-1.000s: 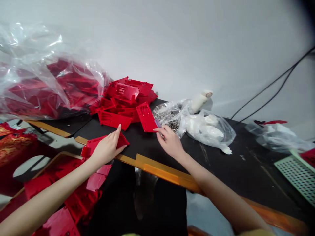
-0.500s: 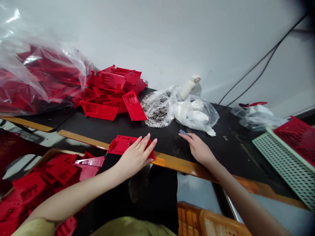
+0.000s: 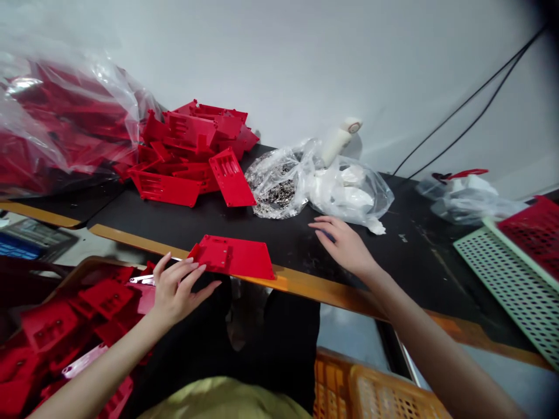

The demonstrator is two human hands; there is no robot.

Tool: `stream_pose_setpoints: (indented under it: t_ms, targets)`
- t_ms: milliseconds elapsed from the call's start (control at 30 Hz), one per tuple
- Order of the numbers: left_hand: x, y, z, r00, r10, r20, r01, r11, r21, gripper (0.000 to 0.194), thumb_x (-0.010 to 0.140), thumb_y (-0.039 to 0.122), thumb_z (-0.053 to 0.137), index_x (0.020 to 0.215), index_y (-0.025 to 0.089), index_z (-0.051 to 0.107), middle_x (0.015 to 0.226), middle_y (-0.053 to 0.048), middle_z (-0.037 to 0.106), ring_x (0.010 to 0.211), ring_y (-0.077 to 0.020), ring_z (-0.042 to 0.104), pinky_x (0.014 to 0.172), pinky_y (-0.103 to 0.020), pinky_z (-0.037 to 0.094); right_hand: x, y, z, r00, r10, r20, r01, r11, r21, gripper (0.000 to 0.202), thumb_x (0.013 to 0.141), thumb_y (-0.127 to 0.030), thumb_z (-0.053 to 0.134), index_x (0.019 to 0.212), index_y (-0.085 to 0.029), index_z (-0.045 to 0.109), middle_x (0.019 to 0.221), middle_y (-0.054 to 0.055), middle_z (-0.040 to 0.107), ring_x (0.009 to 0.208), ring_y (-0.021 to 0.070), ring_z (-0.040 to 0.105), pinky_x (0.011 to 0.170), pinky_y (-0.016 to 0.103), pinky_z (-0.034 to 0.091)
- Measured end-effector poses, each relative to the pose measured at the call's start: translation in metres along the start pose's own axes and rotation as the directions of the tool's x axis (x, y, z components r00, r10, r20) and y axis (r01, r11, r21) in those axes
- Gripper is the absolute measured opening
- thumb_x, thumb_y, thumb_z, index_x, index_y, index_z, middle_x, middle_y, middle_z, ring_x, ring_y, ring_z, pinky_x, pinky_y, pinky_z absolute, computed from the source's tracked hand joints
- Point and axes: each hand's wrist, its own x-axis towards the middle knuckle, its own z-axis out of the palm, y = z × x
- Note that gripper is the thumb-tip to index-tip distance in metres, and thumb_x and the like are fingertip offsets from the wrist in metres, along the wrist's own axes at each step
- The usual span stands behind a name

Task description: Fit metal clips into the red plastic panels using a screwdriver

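Loosely, the left hand (image 3: 175, 294) spreads beside a red panel (image 3: 245, 259); the right hand (image 3: 346, 247) pinches a purple piece (image 3: 327, 235); a clear bag (image 3: 20, 86) holds red parts (image 3: 72, 122).

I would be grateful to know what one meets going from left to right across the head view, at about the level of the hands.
Heap of red parts → left hand → red panel → right hand, holding a small bluish object → green basket.

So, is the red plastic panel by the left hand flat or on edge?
Flat: the red plastic panel lies broad face up on the black table.
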Motion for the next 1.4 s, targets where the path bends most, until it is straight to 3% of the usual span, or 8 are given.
stream_pose_setpoints:
  t_ms: [333, 667, 867, 967, 1033, 1133, 1233, 1400]
  targets:
    - [0.026, 0.047, 0.021, 0.957, 0.129, 0.259, -0.070, 0.972, -0.224, 0.033, 0.087, 0.019, 0.066, 0.119, 0.015, 0.061, 0.111, -0.007, 0.073, 0.108, -0.0197, 0.066, 0.111, -0.038, 0.041, 0.100, -0.031, 0.036, 0.978, 0.080, 0.193, -0.057, 0.991, -0.118, 0.032, 0.093, -0.023, 0.048, 0.121, -0.016, 0.063, 0.117, 0.014, 0.065, 0.107, 0.0302, 0.062, 0.091, 0.044, 0.050]
    - [0.052, 0.027, 0.019, 0.883, 0.186, 0.431, -0.065, 0.958, -0.281, 0.042, 0.091, 0.038, 0.060, 0.124, 0.014, 0.060, 0.120, -0.009, 0.069, 0.112, -0.0241, 0.065, 0.116, -0.046, 0.032, 0.119, -0.028, 0.035, 0.932, 0.234, 0.278, -0.195, 0.967, -0.163, 0.024, 0.091, -0.033, 0.060, 0.107, -0.017, 0.067, 0.109, 0.007, 0.066, 0.099, 0.0209, 0.063, 0.087, 0.041, 0.051]
    - [0.059, 0.007, 0.003, 0.818, 0.344, 0.461, -0.185, 0.916, -0.354, 0.037, 0.095, 0.010, 0.043, 0.126, 0.019, 0.059, 0.119, -0.006, 0.070, 0.109, -0.0193, 0.066, 0.104, -0.036, 0.047, 0.117, -0.025, 0.030, 0.930, 0.245, 0.275, -0.229, 0.969, -0.087, 0.023, 0.091, -0.036, 0.060, 0.099, -0.016, 0.067, 0.100, 0.005, 0.069, 0.094, 0.0177, 0.064, 0.088, 0.040, 0.052]
    - [0.076, 0.005, -0.013, 0.916, 0.169, 0.363, -0.026, 0.930, -0.367, 0.030, 0.091, 0.014, 0.053, 0.118, 0.022, 0.065, 0.103, -0.003, 0.075, 0.091, -0.0164, 0.071, 0.088, -0.026, 0.055, 0.114, -0.025, 0.032, 0.933, 0.269, 0.239, -0.262, 0.963, -0.064, 0.024, 0.092, -0.036, 0.059, 0.101, -0.015, 0.065, 0.099, 0.005, 0.068, 0.092, 0.0175, 0.064, 0.086, 0.040, 0.052]
    - [0.092, 0.013, -0.016, 0.917, -0.186, 0.353, 0.333, 0.845, -0.418, 0.018, 0.089, 0.021, 0.060, 0.104, 0.023, 0.071, 0.087, 0.000, 0.076, 0.073, -0.0139, 0.070, 0.069, -0.021, 0.055, 0.113, -0.025, 0.035, 0.937, 0.278, 0.213, -0.274, 0.961, -0.049, 0.023, 0.092, -0.036, 0.059, 0.099, -0.015, 0.065, 0.099, 0.005, 0.067, 0.091, 0.0173, 0.064, 0.086, 0.040, 0.052]
    - [0.109, 0.035, -0.003, 0.545, -0.670, 0.505, 0.791, 0.211, -0.574, 0.015, 0.088, 0.033, 0.062, 0.091, 0.022, 0.071, 0.080, 0.000, 0.073, 0.066, -0.0124, 0.066, 0.058, -0.018, 0.051, 0.111, -0.025, 0.041, 0.946, 0.279, 0.166, -0.280, 0.960, -0.019, 0.021, 0.092, -0.035, 0.058, 0.093, -0.015, 0.065, 0.099, 0.005, 0.066, 0.093, 0.0175, 0.062, 0.088, 0.040, 0.051]
    - [0.114, 0.061, 0.025, 0.205, -0.620, 0.757, 0.698, -0.449, -0.557, 0.025, 0.076, 0.039, 0.074, 0.090, 0.019, 0.068, 0.083, -0.001, 0.072, 0.067, -0.0146, 0.066, 0.059, -0.021, 0.053, 0.108, -0.026, 0.042, 0.955, 0.279, 0.098, -0.285, 0.957, 0.051, 0.019, 0.092, -0.032, 0.057, 0.093, -0.015, 0.064, 0.101, 0.006, 0.066, 0.094, 0.0180, 0.061, 0.088, 0.040, 0.049]
    - [0.103, 0.091, 0.059, 0.049, -0.496, 0.867, 0.613, -0.670, -0.418, 0.036, 0.065, 0.036, 0.080, 0.090, 0.016, 0.064, 0.078, 0.000, 0.069, 0.056, -0.0117, 0.061, 0.055, -0.023, 0.052, 0.105, -0.021, 0.039, 0.942, 0.336, -0.032, -0.316, 0.911, 0.264, 0.014, 0.090, -0.027, 0.051, 0.095, -0.018, 0.061, 0.092, 0.006, 0.068, 0.082, 0.0197, 0.063, 0.080, 0.036, 0.047]
